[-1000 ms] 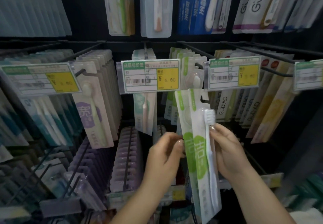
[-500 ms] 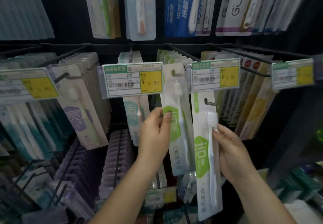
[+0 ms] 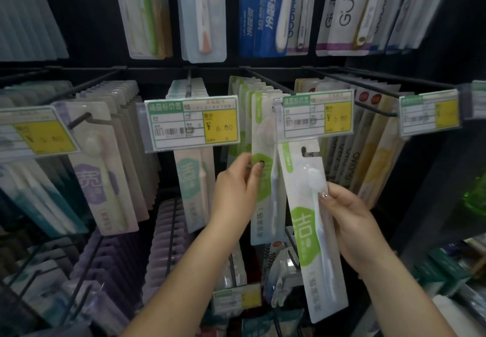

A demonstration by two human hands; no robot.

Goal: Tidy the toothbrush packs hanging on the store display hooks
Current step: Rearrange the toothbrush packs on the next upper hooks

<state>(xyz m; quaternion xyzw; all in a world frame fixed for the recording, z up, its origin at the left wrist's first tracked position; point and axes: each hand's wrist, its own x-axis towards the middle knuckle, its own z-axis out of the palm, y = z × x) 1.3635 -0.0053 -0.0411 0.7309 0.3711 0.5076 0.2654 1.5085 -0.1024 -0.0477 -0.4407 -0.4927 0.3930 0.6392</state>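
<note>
Rehanging a loose green toothbrush pack below the centre price tag.

My right hand [image 3: 349, 221] pinches the loose pack [image 3: 309, 221] at its right edge, fingers clamped just under the brush head; the pack hangs tilted, its hang hole just below the price tag [image 3: 318, 114], off any hook. My left hand [image 3: 236, 192] grips the hung pack [image 3: 263, 178] beside it, thumb on its face. I judge the pack light, its card thin and bendable, its blister slippery. Hold near the top to steer the hole.
</note>
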